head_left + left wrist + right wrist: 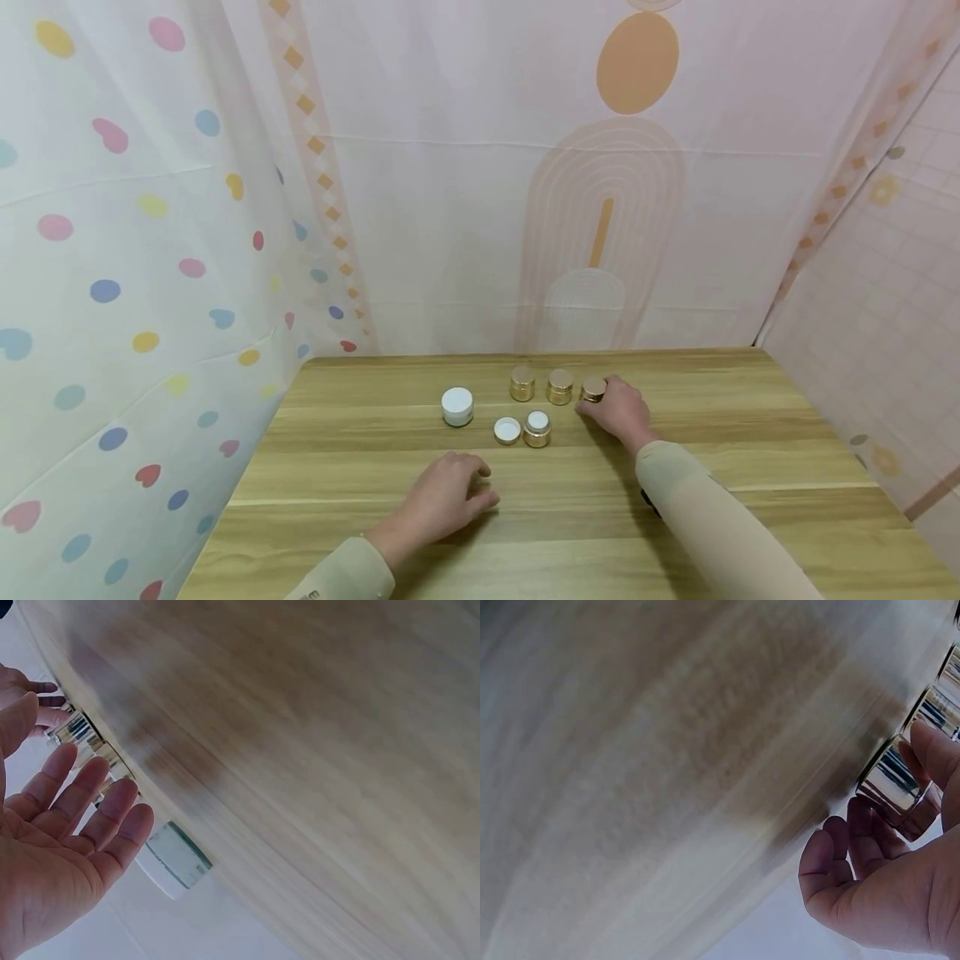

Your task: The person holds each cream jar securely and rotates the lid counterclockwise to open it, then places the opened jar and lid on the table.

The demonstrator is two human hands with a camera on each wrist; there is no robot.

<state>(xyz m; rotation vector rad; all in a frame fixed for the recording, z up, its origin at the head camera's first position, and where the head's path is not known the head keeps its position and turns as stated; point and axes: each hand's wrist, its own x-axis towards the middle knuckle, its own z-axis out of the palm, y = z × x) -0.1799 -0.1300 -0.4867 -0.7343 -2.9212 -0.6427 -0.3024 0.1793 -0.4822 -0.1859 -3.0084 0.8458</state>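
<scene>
On the table's far right of a short row, a small gold jar (592, 387) stands upright, held between the thumb and fingers of my right hand (624, 410). In the right wrist view the shiny jar (891, 780) rests at table level between thumb and fingers. Two similar gold jars (559, 387) (522, 384) stand to its left. In front of them is a lidless gold jar (537, 430) with a white top, beside an upturned lid (507, 430). My left hand (450, 493) hovers nearer me, fingers relaxed, holding nothing.
A white lidded jar (457, 407) stands left of the gold ones. The wooden table (360, 467) ends at the back against a patterned curtain (450, 208). A dotted curtain (135, 333) hangs on the left, another sheet (885, 333) on the right.
</scene>
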